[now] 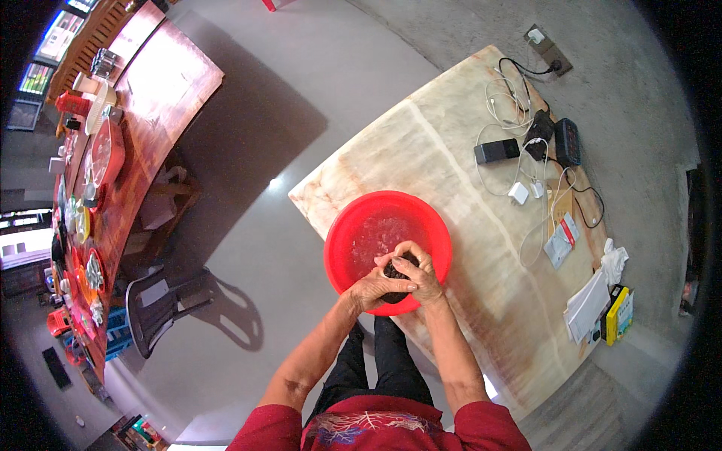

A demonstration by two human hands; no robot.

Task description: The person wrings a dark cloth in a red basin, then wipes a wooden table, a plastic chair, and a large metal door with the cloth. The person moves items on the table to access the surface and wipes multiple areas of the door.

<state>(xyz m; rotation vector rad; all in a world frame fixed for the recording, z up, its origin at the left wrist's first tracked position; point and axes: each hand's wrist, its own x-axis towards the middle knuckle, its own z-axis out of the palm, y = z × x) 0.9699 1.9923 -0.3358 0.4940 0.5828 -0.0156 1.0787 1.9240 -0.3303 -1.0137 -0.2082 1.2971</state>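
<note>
A dark, rough, rounded lump (394, 295) is cupped between my two hands over a red plastic basin (336, 244). My left hand (370, 289) closes round its left side, thumb across the front. From the right, my right hand (426, 278) grips it, with bent fingers over the top. Most of the lump is covered by my fingers, so its kind does not show. The basin stands at the near left edge of a marble-patterned table (466, 218). Its bottom looks wet, with pale specks or shine on it.
Tangled cables, a black box (496, 151), white chargers (518, 193) and a small packet (560, 240) lie along the table's right side. Papers (587, 307) and a yellow box (620, 316) sit at its right corner. A dark plastic chair (154, 304) and a cluttered wooden table (162, 83) are at left.
</note>
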